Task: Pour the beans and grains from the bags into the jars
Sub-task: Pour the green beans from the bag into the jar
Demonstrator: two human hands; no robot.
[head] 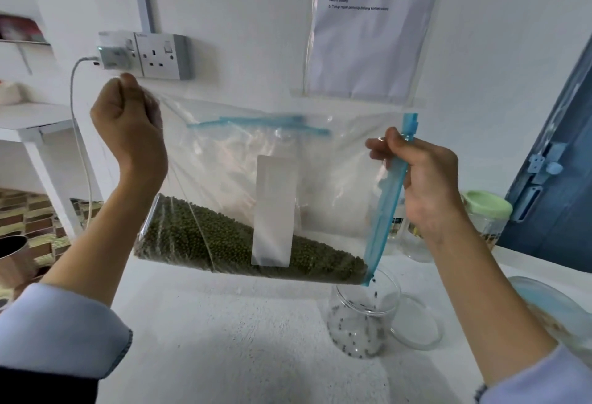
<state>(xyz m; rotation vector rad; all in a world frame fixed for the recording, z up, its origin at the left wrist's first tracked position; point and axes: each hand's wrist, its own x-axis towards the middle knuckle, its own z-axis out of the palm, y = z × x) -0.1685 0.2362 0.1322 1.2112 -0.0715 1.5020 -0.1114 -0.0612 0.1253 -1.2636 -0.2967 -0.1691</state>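
The worktop (pixel 224 339) is left open along its front and left. Its right side is blocked by the open jar (pixel 365 317), a lid (pixel 419 326), and lidded jars (pixel 487 218) at the back right corner.

I've got one view only: head cam, wide-angle, worn by the person, looking fwd and down over the white table (pixel 224 339) toward the wall (pixel 243 3). It sits close: both forearms enter from the bottom corners, left hand (pixel 128 122) and right hand (pixel 426 179) fill mid-frame. Edges bow w/ lens distortion. No 2nd view, so nothing to overlap.
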